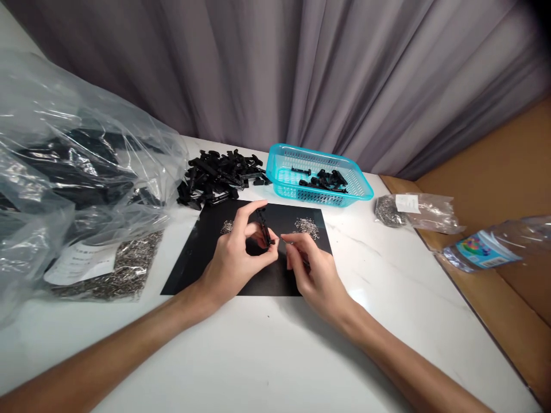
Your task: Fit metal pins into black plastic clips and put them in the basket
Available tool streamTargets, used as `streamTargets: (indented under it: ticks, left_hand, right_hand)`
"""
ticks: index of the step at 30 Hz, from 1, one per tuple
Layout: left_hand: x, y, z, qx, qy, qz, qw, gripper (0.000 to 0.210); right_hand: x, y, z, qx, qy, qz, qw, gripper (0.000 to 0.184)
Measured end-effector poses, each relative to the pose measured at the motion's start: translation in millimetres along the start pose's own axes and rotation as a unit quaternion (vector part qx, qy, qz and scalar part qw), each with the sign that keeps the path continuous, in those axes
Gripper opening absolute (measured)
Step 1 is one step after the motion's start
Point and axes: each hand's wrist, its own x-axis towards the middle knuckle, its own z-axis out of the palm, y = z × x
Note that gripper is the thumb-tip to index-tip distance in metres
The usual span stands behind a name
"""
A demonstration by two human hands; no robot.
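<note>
My left hand (241,252) pinches a small black plastic part (263,226) upright over a black mat (202,258). My right hand (310,267) is just to its right, fingertips closed on a tiny metal piece (287,241) held close to the part. Two small heaps of metal pieces lie on the mat, one (307,227) behind my right hand and one (227,227) partly hidden behind my left. A pile of black plastic parts (217,175) lies beyond the mat.
A turquoise basket (282,162) with a few black parts stands behind the mat. Big clear plastic bags (64,172) fill the left side. A bag of metal pieces (124,269) lies at left, another (413,211) at right. A plastic bottle (495,246) lies on brown cardboard at right.
</note>
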Motion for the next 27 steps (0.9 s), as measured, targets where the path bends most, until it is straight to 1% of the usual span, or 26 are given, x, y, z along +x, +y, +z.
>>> streamTargets:
  ticks: [4,5,7,9,11,14,17,19,21,23,27]
  left_hand:
    - [2.6,1.4,-1.1,-0.055,-0.009,-0.024,0.998,0.066]
    - [2.8,2.1,-1.3,-0.065,-0.013,-0.025,0.997,0.066]
    - [2.6,3.2,-1.5,-0.078,-0.022,-0.023,0.996,0.066]
    - [1.7,3.4,-1.5,-0.085,-0.030,-0.020,0.996,0.065]
    - [1.0,2.3,-1.3,-0.088,-0.039,-0.018,0.995,0.066]
    - [0.7,-0.6,-1.1,-0.093,-0.055,-0.014,0.994,0.068]
    - [1.5,-1.7,-1.4,-0.092,-0.072,-0.016,0.993,0.068]
    - [1.8,-0.7,-1.9,-0.072,-0.077,-0.008,0.994,0.067]
    - [1.5,0.8,-2.5,-0.033,-0.075,0.012,0.997,0.068]
    - [0.8,1.9,-2.8,0.011,-0.072,0.040,0.997,0.069]
    - [-1.1,1.8,-2.2,0.038,-0.079,0.087,0.992,0.073]
  right_hand:
    - [4.6,-7.8,-4.9,0.061,0.067,0.045,0.995,0.019]
    - [6.8,-8.5,-6.6,0.080,0.072,0.061,0.992,0.020]
    - [11.5,-7.5,-9.7,0.118,0.058,0.087,0.988,0.023]
    - [15.1,-4.2,-11.6,0.147,0.035,0.095,0.984,0.026]
    - [16.8,-0.7,-12.2,0.156,0.029,0.085,0.984,0.026]
    - [16.5,2.3,-12.5,0.136,0.022,0.062,0.989,0.024]
    - [15.7,3.2,-14.5,0.082,0.035,0.021,0.996,0.019]
    - [15.5,4.2,-16.7,0.031,0.073,-0.026,0.996,0.014]
    - [15.6,6.2,-18.7,-0.029,0.122,-0.080,0.989,0.007]
    - [16.0,9.4,-20.0,-0.088,0.147,-0.133,0.976,0.004]
    - [18.1,17.1,-20.6,-0.173,0.125,-0.234,0.948,0.010]
